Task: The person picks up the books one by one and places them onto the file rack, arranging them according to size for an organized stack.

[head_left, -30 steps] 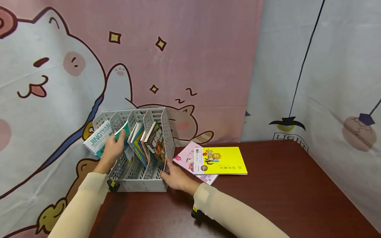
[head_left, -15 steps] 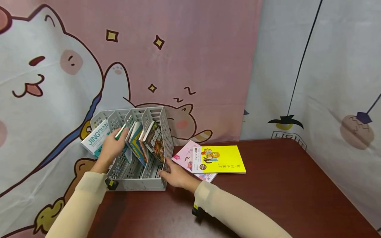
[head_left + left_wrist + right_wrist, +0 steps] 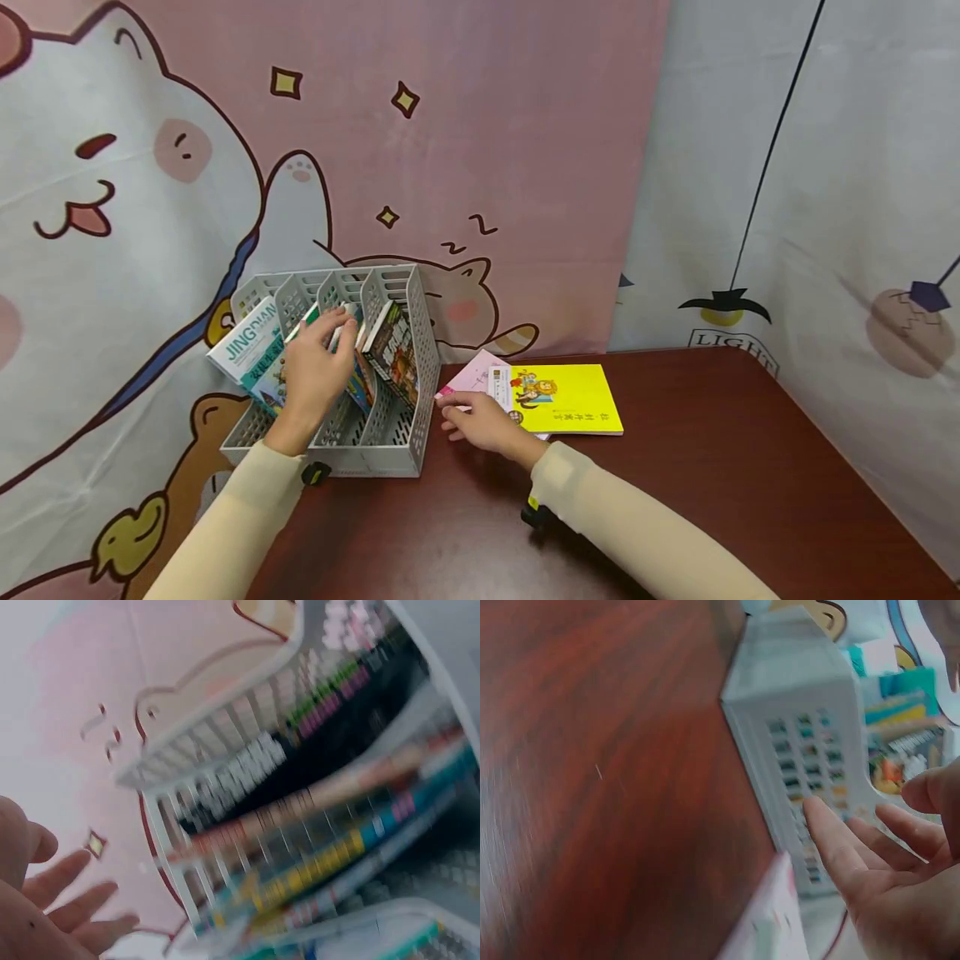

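My left hand [image 3: 315, 367] is over the grey file organizer [image 3: 371, 462] in the head view, in front of its middle slots. The left wrist view shows that hand's fingers [image 3: 71, 870] spread and holding nothing, beside the blurred book spines. Leaning in the leftmost slot is a white and teal book [image 3: 247, 337] marked JINGDIAN; a dark book [image 3: 395, 350] leans in the rightmost one. My right hand [image 3: 487, 427], fingers loosely extended with nothing held, hovers between the organizer's side and a pink book [image 3: 474, 372]. A yellow book [image 3: 573, 404] lies partly over the pink one.
The organizer stands on a dark red-brown table [image 3: 712, 467], against a wall cloth [image 3: 525, 167] with cartoon drawings. Thin dividers part its slots, and more books lean in the middle ones.
My left hand has let go of a green-edged book in the second slot and moved right. My right hand has left the organizer's front right corner and moved right toward the pink book.
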The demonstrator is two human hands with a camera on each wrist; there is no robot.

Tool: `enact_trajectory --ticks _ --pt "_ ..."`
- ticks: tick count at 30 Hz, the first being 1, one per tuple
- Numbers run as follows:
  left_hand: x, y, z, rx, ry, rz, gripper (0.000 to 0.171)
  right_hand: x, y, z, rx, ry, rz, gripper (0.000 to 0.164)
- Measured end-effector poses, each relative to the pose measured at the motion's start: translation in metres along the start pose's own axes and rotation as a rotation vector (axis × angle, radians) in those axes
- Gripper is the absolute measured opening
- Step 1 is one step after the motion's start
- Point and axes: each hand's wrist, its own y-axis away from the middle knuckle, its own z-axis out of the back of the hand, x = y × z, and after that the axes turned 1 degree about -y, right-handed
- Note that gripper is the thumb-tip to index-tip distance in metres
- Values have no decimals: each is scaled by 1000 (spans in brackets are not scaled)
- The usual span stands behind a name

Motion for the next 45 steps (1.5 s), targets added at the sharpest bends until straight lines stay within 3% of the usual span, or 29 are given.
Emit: enact_trajectory --ticks 3,7,15,22,31,36,37,43,45 --pt "-17 7 -11 17 42 -63 30 5 4 21 -36 25 2 33" --pt "-36 17 -29 99 113 -73 25 7 9 53 -92 60 -16 32" --pt "-68 34 -71 402 191 47 32 3 27 128 -208 150 -122 39" --pt "-74 48 -113 530 169 125 46 -14 48 178 -300 408 -271 47" --pt "-77 67 -162 678 62 228 60 -39 67 208 -326 622 -425 61" --pt "-69 74 -182 724 6 266 68 -43 71 213 -321 698 -494 64" --pt "-61 77 -190 710 -22 239 69 -44 72 214 -318 709 -510 64" --pt "-58 83 -198 731 -59 269 69 -44 71 213 -325 727 -539 64" --pt "-65 82 -195 750 -39 320 69 -44 70 213 -333 702 -543 63"
